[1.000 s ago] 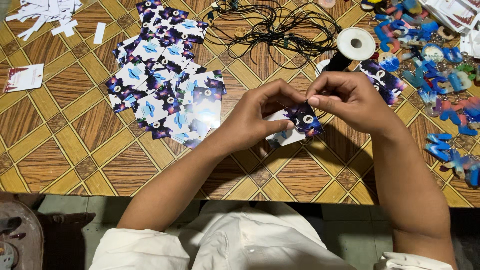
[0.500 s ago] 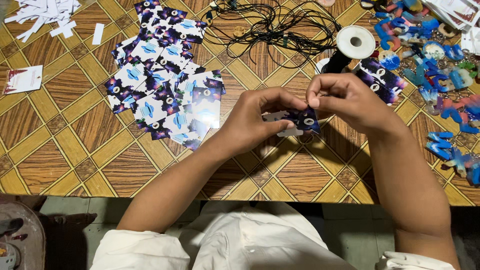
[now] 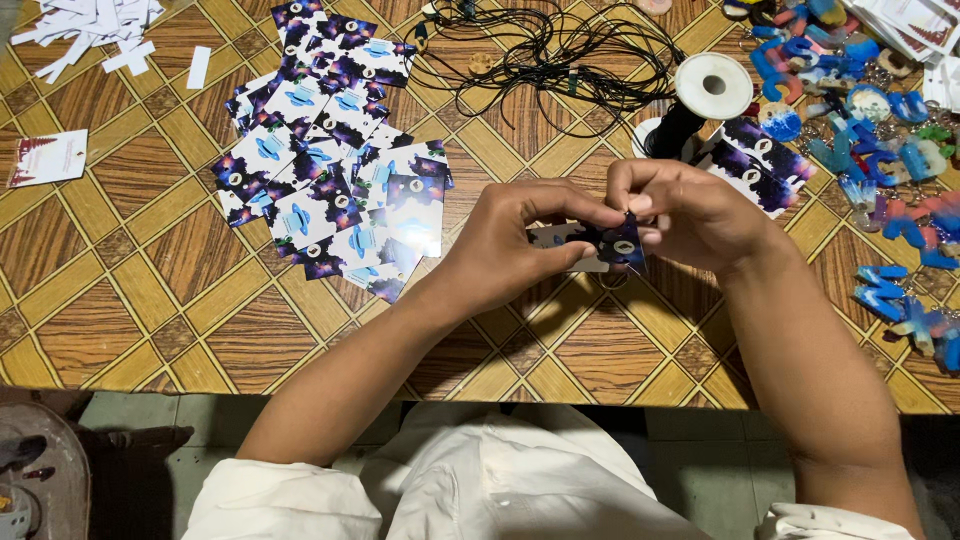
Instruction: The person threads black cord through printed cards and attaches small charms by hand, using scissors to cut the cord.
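Purple-and-white printed card sits pinched between both hands above the patterned wooden table: the left hand grips its near end with thumb and fingers closed, while the right hand closes its fingertips on the far corner. Finished cards lie fanned beyond the left hand; a cord spool stands just beyond the right. Judging by this grip, steady card support and small fingertip moves would serve best.
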